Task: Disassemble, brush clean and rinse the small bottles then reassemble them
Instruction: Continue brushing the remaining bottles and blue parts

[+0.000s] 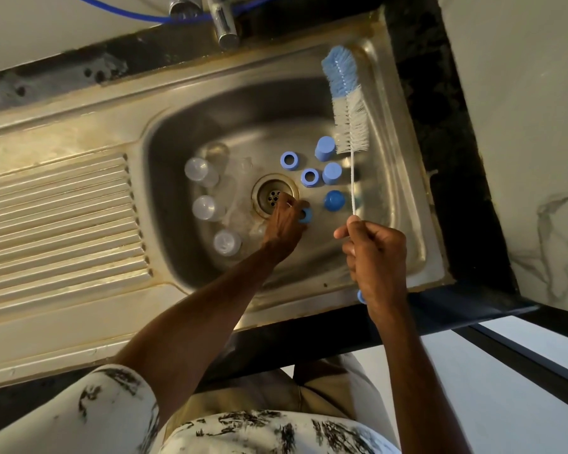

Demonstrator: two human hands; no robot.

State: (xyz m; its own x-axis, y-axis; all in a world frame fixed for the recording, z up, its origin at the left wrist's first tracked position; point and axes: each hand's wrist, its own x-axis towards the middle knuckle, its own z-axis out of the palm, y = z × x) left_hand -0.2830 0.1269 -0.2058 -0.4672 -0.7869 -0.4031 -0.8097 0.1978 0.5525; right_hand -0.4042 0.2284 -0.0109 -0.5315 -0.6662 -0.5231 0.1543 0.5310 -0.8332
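In the head view the left grip point(284, 221) reaches into the stainless steel sink basin point(210, 113) beside its round metal drain point(274, 195) and pinches a small blue plastic ring point(306, 216), probably the next piece for scrubbing. The right grip point(373, 257) is closed round the wire handle of the blue-and-white bristle bottle brush point(345, 103), held raised and ready, while the small clear plastic bottles point(201, 172) lie left of the drain and loose blue plastic caps point(332, 173) right, seemingly sorted.
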